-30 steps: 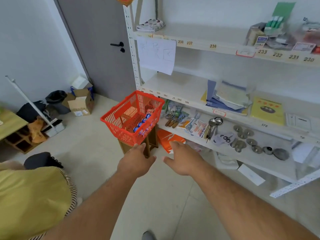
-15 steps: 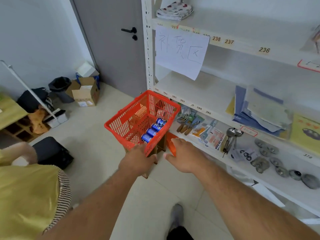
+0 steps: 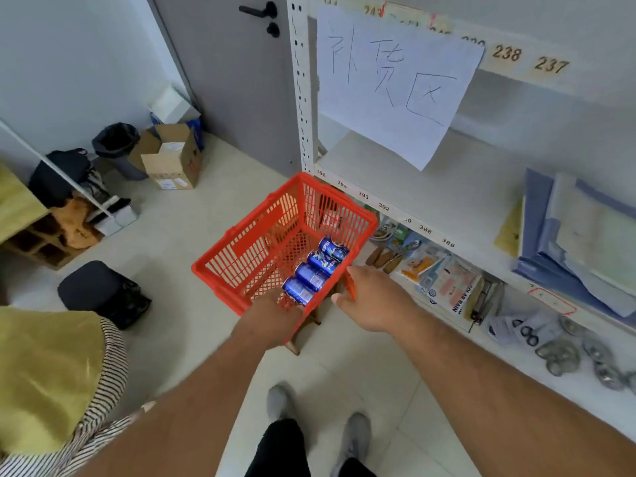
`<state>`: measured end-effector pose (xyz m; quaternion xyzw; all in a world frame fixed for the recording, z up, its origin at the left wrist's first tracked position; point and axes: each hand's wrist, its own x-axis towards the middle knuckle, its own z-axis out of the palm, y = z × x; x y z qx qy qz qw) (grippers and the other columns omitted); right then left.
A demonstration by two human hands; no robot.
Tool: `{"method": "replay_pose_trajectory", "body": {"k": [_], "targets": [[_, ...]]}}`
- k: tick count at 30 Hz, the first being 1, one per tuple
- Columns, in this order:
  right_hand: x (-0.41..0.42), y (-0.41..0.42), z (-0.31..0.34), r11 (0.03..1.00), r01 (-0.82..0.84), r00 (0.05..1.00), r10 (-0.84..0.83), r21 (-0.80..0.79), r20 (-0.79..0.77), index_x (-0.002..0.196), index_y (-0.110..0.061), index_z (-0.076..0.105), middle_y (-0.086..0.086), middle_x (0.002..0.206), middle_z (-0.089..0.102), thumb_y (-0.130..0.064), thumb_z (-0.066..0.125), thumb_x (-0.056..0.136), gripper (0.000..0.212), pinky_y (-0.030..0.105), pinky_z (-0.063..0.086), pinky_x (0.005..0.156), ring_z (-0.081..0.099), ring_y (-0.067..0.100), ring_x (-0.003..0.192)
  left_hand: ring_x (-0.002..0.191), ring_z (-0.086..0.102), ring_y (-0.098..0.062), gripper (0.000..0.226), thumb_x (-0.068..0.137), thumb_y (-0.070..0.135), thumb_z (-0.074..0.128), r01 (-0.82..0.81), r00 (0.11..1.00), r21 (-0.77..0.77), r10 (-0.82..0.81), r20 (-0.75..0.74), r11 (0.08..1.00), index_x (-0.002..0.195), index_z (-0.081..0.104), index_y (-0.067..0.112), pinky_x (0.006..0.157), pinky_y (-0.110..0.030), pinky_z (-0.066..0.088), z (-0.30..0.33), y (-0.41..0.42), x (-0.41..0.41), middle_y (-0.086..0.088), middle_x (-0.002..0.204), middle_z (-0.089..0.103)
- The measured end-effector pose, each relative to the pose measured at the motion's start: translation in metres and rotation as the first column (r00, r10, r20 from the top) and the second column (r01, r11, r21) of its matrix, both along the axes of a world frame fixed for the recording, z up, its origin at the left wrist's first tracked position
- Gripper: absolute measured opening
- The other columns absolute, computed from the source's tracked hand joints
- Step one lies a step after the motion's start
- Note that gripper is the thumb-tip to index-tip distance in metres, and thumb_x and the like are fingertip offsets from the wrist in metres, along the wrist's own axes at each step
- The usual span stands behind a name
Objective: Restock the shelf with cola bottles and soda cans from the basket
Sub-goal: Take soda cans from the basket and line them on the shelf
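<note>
A red plastic basket [image 3: 220,266] stands on a low wooden stool [image 3: 309,321] beside the white shelf [image 3: 430,191]. Several blue soda cans [image 3: 311,274] lie in a row along its right inner side. A dark bottle shape [image 3: 327,208] shows through the mesh at the far end. My left hand [image 3: 272,316] hangs over the near rim, fingers pointing down by the nearest can, and holds nothing that I can see. My right hand [image 3: 370,297] is open, its fingertips at the basket's right rim.
A handwritten paper sign [image 3: 395,80] hangs over the middle shelf; blue folders [image 3: 557,235] lie at its right. The lower shelf holds packets [image 3: 444,280] and metal parts [image 3: 564,352]. A person in yellow [image 3: 44,373] is at my left. Black bag [image 3: 99,294] and cardboard box [image 3: 172,156] on floor.
I have stepped closer to the basket and now look down into it. Both hands have moved forward, from short of the basket to its near and right rims.
</note>
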<state>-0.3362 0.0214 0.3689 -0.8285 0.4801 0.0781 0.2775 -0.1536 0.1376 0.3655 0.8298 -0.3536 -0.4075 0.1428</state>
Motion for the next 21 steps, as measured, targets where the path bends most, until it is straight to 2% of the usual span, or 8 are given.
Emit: {"method": "replay_pose_trajectory", "body": {"k": [2, 4, 8, 11, 13, 16, 18, 21], "targets": [[0.016, -0.015, -0.008, 1.0, -0.007, 1.0, 0.007, 0.014, -0.026, 0.116, -0.025, 0.057, 0.001, 0.113, 0.065, -0.065, 0.055, 0.082, 0.052, 0.042, 0.056, 0.088, 0.063, 0.025, 0.106, 0.119, 0.063, -0.03, 0.055, 0.097, 0.042, 0.062, -0.038, 0.999, 0.021, 0.038, -0.008, 0.999, 0.148, 0.051, 0.023, 0.086, -0.028, 0.048, -0.012, -0.017, 0.015, -0.009, 0.14, 0.063], [0.033, -0.025, -0.013, 1.0, 0.007, 0.999, -0.006, 0.02, -0.045, 0.112, -0.022, 0.058, 0.003, 0.111, 0.065, -0.059, 0.059, 0.085, 0.046, 0.042, 0.055, 0.088, 0.062, 0.026, 0.104, 0.124, 0.062, -0.032, 0.053, 0.098, 0.037, 0.062, -0.045, 0.999, 0.043, 0.046, -0.02, 0.998, 0.145, 0.052, 0.016, 0.087, -0.029, 0.045, -0.022, -0.031, 0.029, -0.012, 0.142, 0.062], [0.075, -0.042, -0.028, 1.0, -0.008, 0.995, 0.01, 0.022, -0.095, 0.107, -0.018, 0.058, 0.007, 0.111, 0.065, -0.053, 0.061, 0.089, 0.04, 0.043, 0.054, 0.089, 0.062, 0.03, 0.105, 0.114, 0.066, -0.032, 0.034, 0.094, 0.036, 0.065, -0.035, 0.996, 0.055, 0.039, -0.078, 0.998, 0.124, 0.06, 0.02, 0.09, -0.032, 0.051, -0.051, -0.055, 0.06, -0.012, 0.128, 0.07], [0.104, -0.056, -0.045, 0.998, -0.026, 0.994, 0.031, 0.048, -0.109, 0.116, -0.014, 0.057, 0.011, 0.118, 0.063, -0.049, 0.062, 0.093, 0.042, 0.046, 0.053, 0.093, 0.061, 0.033, 0.112, 0.109, 0.068, -0.031, 0.033, 0.095, 0.033, 0.065, -0.053, 0.988, 0.094, 0.066, -0.14, 0.994, 0.123, 0.058, 0.018, 0.084, -0.032, 0.05, -0.074, -0.068, 0.077, -0.01, 0.118, 0.071], [0.118, -0.066, -0.056, 0.997, -0.032, 0.992, 0.04, 0.072, -0.117, 0.122, -0.012, 0.057, 0.012, 0.122, 0.061, -0.046, 0.063, 0.094, 0.044, 0.047, 0.053, 0.096, 0.06, 0.033, 0.115, 0.098, 0.07, -0.026, 0.021, 0.095, 0.035, 0.064, -0.068, 0.981, 0.088, 0.082, -0.174, 0.994, 0.108, 0.057, 0.02, 0.076, -0.029, 0.048, -0.089, -0.076, 0.086, -0.005, 0.107, 0.07], [0.133, -0.083, -0.078, 0.992, -0.022, 0.989, 0.04, 0.121, -0.146, 0.117, -0.012, 0.058, 0.012, 0.116, 0.063, -0.046, 0.062, 0.09, 0.044, 0.045, 0.055, 0.092, 0.062, 0.032, 0.108, 0.069, 0.064, -0.005, 0.007, 0.095, 0.032, 0.065, -0.108, 0.961, 0.105, 0.13, -0.244, 0.989, 0.092, 0.06, 0.028, 0.054, -0.02, 0.045, -0.12, -0.086, 0.093, 0.0, 0.092, 0.073], [0.141, -0.097, -0.098, 0.99, -0.01, 0.987, 0.032, 0.14, -0.154, 0.118, -0.012, 0.06, 0.012, 0.116, 0.064, -0.048, 0.06, 0.087, 0.048, 0.044, 0.056, 0.092, 0.063, 0.032, 0.108, 0.072, 0.065, -0.007, 0.005, 0.095, 0.031, 0.066, -0.14, 0.942, 0.124, 0.171, -0.289, 0.982, 0.098, 0.065, 0.028, 0.062, -0.02, 0.051, -0.144, -0.093, 0.093, -0.002, 0.101, 0.076], [0.153, -0.114, -0.134, 0.985, -0.002, 0.981, 0.034, 0.171, -0.189, 0.118, -0.011, 0.06, 0.012, 0.117, 0.065, -0.039, 0.063, 0.092, 0.038, 0.041, 0.054, 0.09, 0.064, 0.033, 0.106, 0.09, 0.065, -0.019, 0.048, 0.087, 0.032, 0.074, -0.32, 0.888, 0.174, 0.358, -0.288, 0.932, 0.131, 0.06, 0.018, 0.08, -0.028, 0.049, -0.181, -0.103, 0.088, -0.005, 0.118, 0.072]]}}
